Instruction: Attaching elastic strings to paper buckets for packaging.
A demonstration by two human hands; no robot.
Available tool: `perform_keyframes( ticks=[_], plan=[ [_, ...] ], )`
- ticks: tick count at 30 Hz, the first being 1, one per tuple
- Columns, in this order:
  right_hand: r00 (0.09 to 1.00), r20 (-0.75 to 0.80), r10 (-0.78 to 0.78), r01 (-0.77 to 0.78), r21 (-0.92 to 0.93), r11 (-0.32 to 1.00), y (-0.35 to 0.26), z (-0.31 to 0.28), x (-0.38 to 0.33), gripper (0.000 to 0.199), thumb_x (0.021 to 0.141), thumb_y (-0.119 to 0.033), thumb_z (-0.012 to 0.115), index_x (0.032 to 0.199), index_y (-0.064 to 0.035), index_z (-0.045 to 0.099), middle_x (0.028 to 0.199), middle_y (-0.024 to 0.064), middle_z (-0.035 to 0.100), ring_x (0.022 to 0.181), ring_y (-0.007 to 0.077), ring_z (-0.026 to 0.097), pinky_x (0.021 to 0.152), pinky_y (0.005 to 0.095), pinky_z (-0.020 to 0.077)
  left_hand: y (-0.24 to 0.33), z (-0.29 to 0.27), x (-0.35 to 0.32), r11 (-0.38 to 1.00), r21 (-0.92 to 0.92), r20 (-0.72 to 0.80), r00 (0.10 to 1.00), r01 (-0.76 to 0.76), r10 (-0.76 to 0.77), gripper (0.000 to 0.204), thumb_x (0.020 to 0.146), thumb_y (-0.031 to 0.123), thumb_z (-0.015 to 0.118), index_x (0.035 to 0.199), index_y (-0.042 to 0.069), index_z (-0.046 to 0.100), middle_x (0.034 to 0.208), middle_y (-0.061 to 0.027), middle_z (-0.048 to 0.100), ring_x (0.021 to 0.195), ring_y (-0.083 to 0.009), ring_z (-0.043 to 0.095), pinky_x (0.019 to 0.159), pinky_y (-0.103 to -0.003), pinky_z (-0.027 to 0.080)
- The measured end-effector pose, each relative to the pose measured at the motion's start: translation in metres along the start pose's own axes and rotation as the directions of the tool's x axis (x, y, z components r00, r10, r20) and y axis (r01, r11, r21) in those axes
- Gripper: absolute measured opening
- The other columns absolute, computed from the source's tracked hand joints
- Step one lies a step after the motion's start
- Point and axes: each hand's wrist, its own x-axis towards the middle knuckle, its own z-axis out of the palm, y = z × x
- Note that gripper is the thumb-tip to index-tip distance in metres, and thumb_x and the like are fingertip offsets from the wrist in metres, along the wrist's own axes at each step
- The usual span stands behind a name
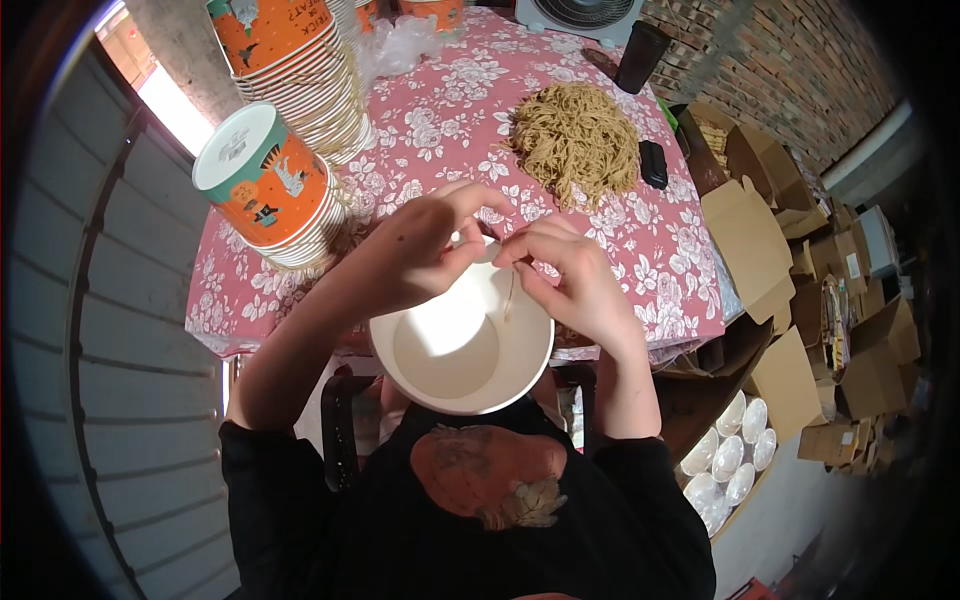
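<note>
A white-lined paper bucket (pixel 400 375) is tilted in front of me, its open mouth toward me, at the table's near edge. Both hands meet at its far rim. My left hand (pixel 435 245) is closed, with thumb and fingers bent together at the rim; what they pinch is hidden. Just right of it, my right hand (pixel 570 270) pinches a thin tan cord (pixel 510 296), whose end dangles inside the bucket. A heap of tan cords (pixel 578 140) lies beyond my right hand.
Stacked orange paper buckets (pixel 290 80) and a shorter upside-down stack (pixel 265 190) stand left on the flowered tablecloth (pixel 430 130). A black case (pixel 653 164), dark cup (pixel 643 57) and fan (pixel 580 12) are farther right. Cardboard boxes (pixel 750 250) crowd the right side.
</note>
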Motion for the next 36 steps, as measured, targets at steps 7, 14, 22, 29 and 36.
perform_keyframes(
  ticks=[7, 14, 22, 29, 36],
  plan=[
    [0.995, 0.048, -0.090, 0.090, 0.008, 0.996, -0.005, -0.001, 0.009, 0.018, 0.083, 0.004, 0.068, 0.100, -0.0014, 0.071, 0.098, 0.0129, 0.070, 0.104, 0.0336, 0.065, 0.093, 0.0434, 0.0533, -0.033, 0.010, 0.020, 0.981, -0.159, 0.087, 0.988, -0.115, 0.129, 0.046, 0.092, -0.009, 0.060, 0.137, 0.000, 0.057, 0.110, -0.0101, 0.071, 0.093, -0.0140, 0.067, 0.084, -0.032, 0.054],
    [0.997, 0.046, -0.056, 0.058, -0.035, 0.998, -0.009, 0.000, -0.001, 0.018, 0.083, 0.003, 0.070, 0.100, -0.0014, 0.071, 0.107, 0.0136, 0.066, 0.102, 0.0343, 0.065, 0.092, 0.0434, 0.0533, -0.040, 0.008, 0.012, 0.956, -0.250, 0.151, 0.982, 0.151, -0.115, 0.017, 0.095, -0.001, 0.070, 0.111, -0.003, 0.070, 0.094, -0.0042, 0.074, 0.090, -0.0066, 0.067, 0.078, -0.026, 0.054],
    [0.969, 0.244, -0.040, 0.159, -0.493, 0.856, -0.036, 0.001, 0.014, 0.013, 0.081, 0.002, 0.062, 0.090, 0.0119, 0.063, 0.112, 0.0214, 0.053, 0.105, 0.0361, 0.063, 0.077, 0.0413, 0.0605, -0.043, 0.014, 0.008, 0.930, -0.323, 0.004, 0.983, 0.177, -0.186, 0.009, 0.091, 0.005, 0.073, 0.099, 0.001, 0.075, 0.082, -0.0062, 0.073, 0.073, -0.0073, 0.064, 0.067, -0.027, 0.052],
    [0.954, 0.299, 0.017, 0.170, -0.586, 0.792, -0.022, 0.002, 0.023, 0.015, 0.087, 0.001, 0.061, 0.098, 0.0098, 0.062, 0.120, 0.0214, 0.053, 0.102, 0.0373, 0.065, 0.079, 0.0428, 0.0584, -0.041, 0.012, 0.006, 0.767, -0.619, -0.101, 0.951, 0.169, -0.291, 0.013, 0.096, 0.005, 0.069, 0.106, -0.003, 0.065, 0.093, -0.0078, 0.072, 0.083, -0.0093, 0.066, 0.072, -0.025, 0.053],
    [0.980, 0.098, -0.172, 0.193, -0.292, 0.937, -0.014, -0.002, 0.020, 0.017, 0.094, -0.006, 0.063, 0.108, 0.0030, 0.059, 0.120, 0.0185, 0.056, 0.104, 0.0306, 0.060, 0.084, 0.0399, 0.0540, -0.042, 0.009, 0.000, 0.745, -0.649, -0.227, 0.896, 0.153, -0.382, 0.016, 0.097, 0.013, 0.071, 0.104, 0.002, 0.060, 0.079, 0.0011, 0.060, 0.070, -0.0040, 0.054, 0.066, -0.019, 0.047]
  ],
)
